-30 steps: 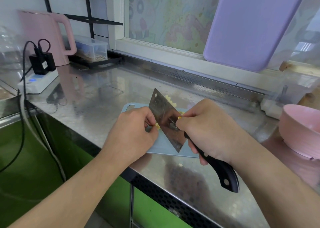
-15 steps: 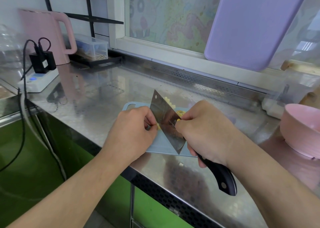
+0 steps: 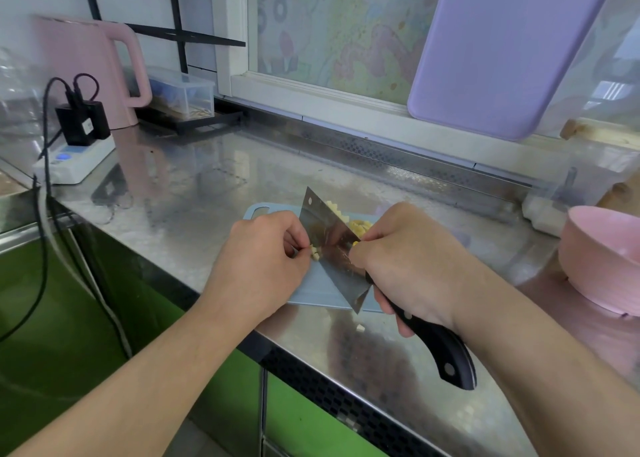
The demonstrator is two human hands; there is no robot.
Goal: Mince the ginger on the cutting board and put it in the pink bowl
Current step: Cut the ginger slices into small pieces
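Observation:
A small blue cutting board (image 3: 311,295) lies at the front edge of the steel counter. My right hand (image 3: 408,266) grips a cleaver (image 3: 332,245) by its black handle, the blade standing edge-down on the board. My left hand (image 3: 258,266) pinches a small pale ginger piece (image 3: 315,251) against the blade's left face. Chopped yellow ginger bits (image 3: 358,227) lie behind the blade, partly hidden by it. One stray bit (image 3: 360,327) sits on the counter in front of the board. The pink bowl (image 3: 602,259) stands at the right edge.
A pink kettle (image 3: 90,72), a white power strip (image 3: 74,160) with black plugs and hanging cables, and a clear container (image 3: 183,92) stand at the back left. A purple board (image 3: 502,47) leans against the window. Clear plastic containers (image 3: 568,186) sit behind the bowl.
The cleaver blade has come down and shifted slightly left on the board; both hands stayed close to it, and the left fingers now show the ginger piece.

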